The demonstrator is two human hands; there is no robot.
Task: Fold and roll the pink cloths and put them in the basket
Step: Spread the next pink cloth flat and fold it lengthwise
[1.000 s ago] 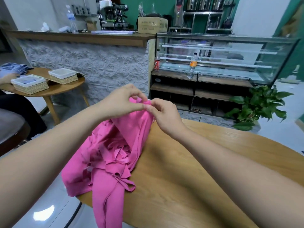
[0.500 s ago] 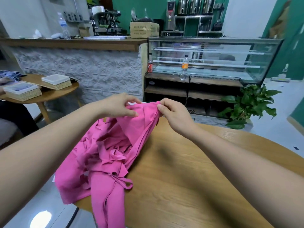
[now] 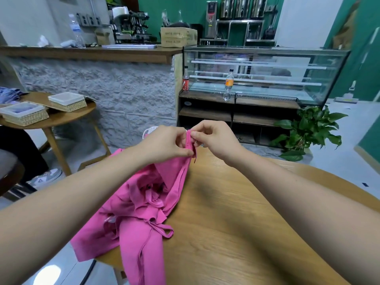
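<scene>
Pink, soft matte fabric is lying in a crumpled heap on the left edge of the round worktop (image 3: 236, 223), whose pale wood is showing a fine, streaky grain. The pink cloths (image 3: 131, 229) are bunching into folds and thin looping straps, and a long flap is hanging over the rim toward the floor. From the heap, 1 cloth is rising in a narrow, gathered ridge to the hands above the far edge. The left hand (image 3: 164, 146) is curling its fingers and pinching that ridge between thumb and fingertips. The right hand (image 3: 217, 140) is pinching the top of the same edge just beside it, its other fingers curling loosely.

To the left, 2 rectangular wicker baskets (image 3: 26, 118) with white liners are sitting on a smaller round wooden table (image 3: 61, 118). Behind, a rough grey stone-textured counter front (image 3: 107, 95) is meeting a glass display case (image 3: 257, 79), and a leafy green potted plant (image 3: 308, 130) is standing on the floor.

Compared with 0.5 s ago, the hands are now nearly touching. Then they were holding the cloth's edge spread between them as a broad band, and now that edge is gathering into a slim vertical strip.
</scene>
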